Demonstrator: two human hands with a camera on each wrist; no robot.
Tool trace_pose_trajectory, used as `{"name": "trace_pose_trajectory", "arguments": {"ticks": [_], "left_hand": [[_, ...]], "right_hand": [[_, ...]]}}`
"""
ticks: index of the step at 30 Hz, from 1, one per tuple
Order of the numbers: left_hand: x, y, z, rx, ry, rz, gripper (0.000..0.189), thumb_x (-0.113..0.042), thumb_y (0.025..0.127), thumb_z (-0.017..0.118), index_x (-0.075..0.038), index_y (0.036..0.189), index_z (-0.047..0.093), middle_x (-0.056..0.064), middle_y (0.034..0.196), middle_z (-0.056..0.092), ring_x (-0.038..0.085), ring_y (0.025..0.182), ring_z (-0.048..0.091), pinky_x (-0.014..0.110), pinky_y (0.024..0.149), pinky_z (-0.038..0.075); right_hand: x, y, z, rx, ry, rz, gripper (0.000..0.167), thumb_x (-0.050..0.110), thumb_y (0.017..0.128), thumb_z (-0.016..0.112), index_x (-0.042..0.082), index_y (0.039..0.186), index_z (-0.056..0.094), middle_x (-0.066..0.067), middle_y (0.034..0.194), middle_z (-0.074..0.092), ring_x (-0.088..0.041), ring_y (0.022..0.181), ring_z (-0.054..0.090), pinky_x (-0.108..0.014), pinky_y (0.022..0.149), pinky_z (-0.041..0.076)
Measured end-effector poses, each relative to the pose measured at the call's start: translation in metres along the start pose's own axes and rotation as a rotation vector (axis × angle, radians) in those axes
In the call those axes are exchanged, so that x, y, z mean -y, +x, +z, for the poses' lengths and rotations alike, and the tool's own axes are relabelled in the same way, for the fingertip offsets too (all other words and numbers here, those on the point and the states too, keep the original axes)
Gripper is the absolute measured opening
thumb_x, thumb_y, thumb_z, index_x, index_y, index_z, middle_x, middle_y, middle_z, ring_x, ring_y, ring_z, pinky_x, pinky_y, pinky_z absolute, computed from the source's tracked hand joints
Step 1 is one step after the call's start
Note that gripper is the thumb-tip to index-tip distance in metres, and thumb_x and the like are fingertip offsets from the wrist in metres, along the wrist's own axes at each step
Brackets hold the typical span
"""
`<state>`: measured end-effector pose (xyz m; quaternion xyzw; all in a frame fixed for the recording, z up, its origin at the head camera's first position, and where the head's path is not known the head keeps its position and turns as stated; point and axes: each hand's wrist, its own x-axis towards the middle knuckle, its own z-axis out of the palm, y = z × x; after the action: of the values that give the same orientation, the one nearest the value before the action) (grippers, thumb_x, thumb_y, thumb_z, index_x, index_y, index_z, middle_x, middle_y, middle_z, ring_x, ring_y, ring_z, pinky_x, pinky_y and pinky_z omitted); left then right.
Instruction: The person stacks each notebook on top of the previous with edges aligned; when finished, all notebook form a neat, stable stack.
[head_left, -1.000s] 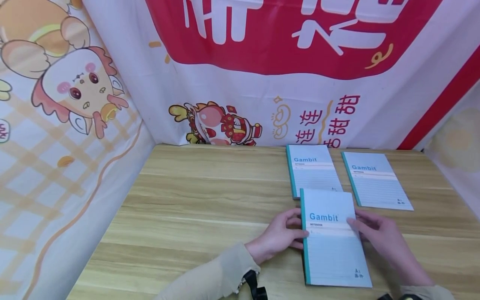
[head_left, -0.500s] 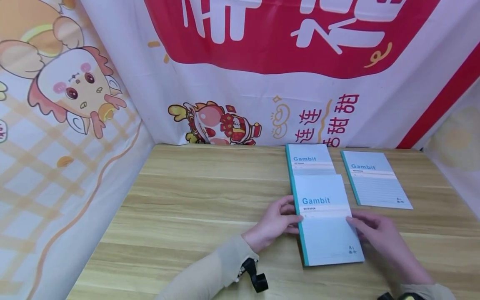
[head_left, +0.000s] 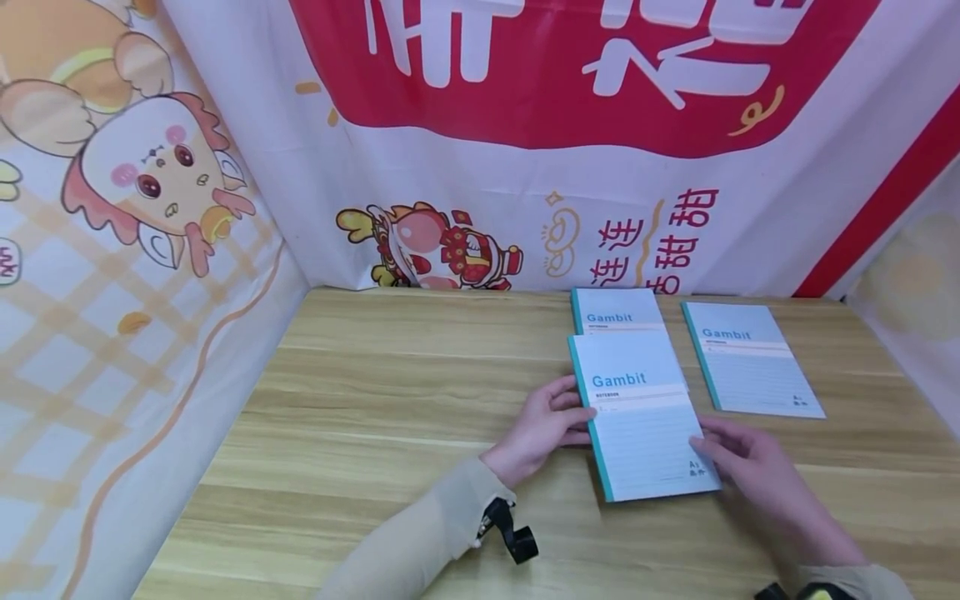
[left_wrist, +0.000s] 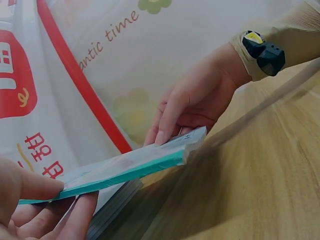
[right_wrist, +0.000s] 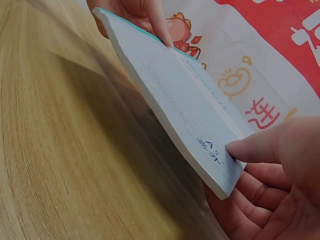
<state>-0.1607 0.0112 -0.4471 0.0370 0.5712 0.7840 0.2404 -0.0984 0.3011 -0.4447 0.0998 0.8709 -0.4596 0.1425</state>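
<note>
A pale blue notebook (head_left: 648,446) with a teal spine is held up between both hands, its cover marked "Gambit". My left hand (head_left: 542,423) pinches the spine edge, thumb on the cover and fingers beneath. On the opposite edge, my right hand (head_left: 757,467) grips with its thumb (right_wrist: 255,150) by the "A5" print and the fingers under it. The held notebook tilts above the table in the left wrist view, over the pages of another notebook (left_wrist: 115,212). That rear notebook (head_left: 615,308) lies at the table's back, its lower part covered in the head view.
A third matching notebook (head_left: 757,367) lies flat at the back right of the wooden table (head_left: 390,400). Behind the table hangs a printed cloth (head_left: 450,167) in white and red, and another patterned cloth (head_left: 172,358) borders the left side.
Both hands have carried the notebook away from the table's front edge and slightly left. It now covers more of the rear notebook. The third notebook has stayed in place.
</note>
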Motion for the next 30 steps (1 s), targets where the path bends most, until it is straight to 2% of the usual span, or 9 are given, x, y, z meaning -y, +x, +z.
{"name": "trace_pose_trajectory", "arguments": {"ticks": [6, 12, 20, 25, 30], "left_hand": [[0.0, 0.003, -0.002, -0.043, 0.012, -0.001, 0.048, -0.002, 0.097, 0.067, -0.006, 0.142, 0.053, 0.009, 0.113, 0.071, 0.026, 0.098, 0.071, 0.036, 0.083, 0.061], [0.0, 0.006, -0.003, -0.079, -0.006, -0.01, 0.044, -0.005, 0.097, 0.069, -0.003, 0.137, 0.054, 0.01, 0.113, 0.071, 0.025, 0.099, 0.071, 0.035, 0.085, 0.06], [-0.001, 0.008, -0.004, -0.049, -0.047, 0.015, 0.051, -0.001, 0.096, 0.068, -0.004, 0.144, 0.051, 0.012, 0.115, 0.069, 0.026, 0.103, 0.069, 0.035, 0.089, 0.058], [0.0, 0.008, -0.005, -0.036, -0.044, 0.012, 0.057, -0.001, 0.095, 0.069, -0.009, 0.148, 0.05, 0.012, 0.114, 0.069, 0.026, 0.102, 0.07, 0.035, 0.089, 0.059], [0.002, 0.008, -0.006, -0.023, -0.033, 0.0, 0.056, -0.002, 0.096, 0.069, -0.011, 0.148, 0.051, 0.012, 0.114, 0.069, 0.026, 0.101, 0.07, 0.035, 0.088, 0.059]], "right_hand": [[0.004, 0.001, 0.001, -0.004, 0.017, 0.016, 0.081, 0.056, 0.096, 0.064, -0.001, 0.15, 0.043, -0.019, 0.132, 0.061, -0.028, 0.118, 0.058, -0.023, 0.085, 0.051], [0.006, 0.005, 0.0, -0.005, 0.067, 0.048, 0.081, 0.056, 0.097, 0.063, 0.003, 0.153, 0.042, -0.02, 0.14, 0.057, -0.03, 0.126, 0.055, -0.023, 0.089, 0.052], [0.002, 0.01, 0.0, -0.015, 0.193, 0.045, 0.083, 0.055, 0.098, 0.06, 0.004, 0.157, 0.033, -0.023, 0.152, 0.044, -0.03, 0.135, 0.046, -0.014, 0.087, 0.051], [0.004, 0.012, 0.001, -0.029, 0.22, 0.03, 0.081, 0.054, 0.099, 0.059, 0.004, 0.157, 0.032, -0.023, 0.153, 0.043, -0.023, 0.131, 0.049, -0.013, 0.087, 0.051], [0.007, 0.013, -0.001, -0.036, 0.247, -0.001, 0.082, 0.054, 0.098, 0.06, 0.004, 0.157, 0.033, -0.023, 0.153, 0.042, 0.0, 0.115, 0.056, -0.013, 0.087, 0.051]]}}
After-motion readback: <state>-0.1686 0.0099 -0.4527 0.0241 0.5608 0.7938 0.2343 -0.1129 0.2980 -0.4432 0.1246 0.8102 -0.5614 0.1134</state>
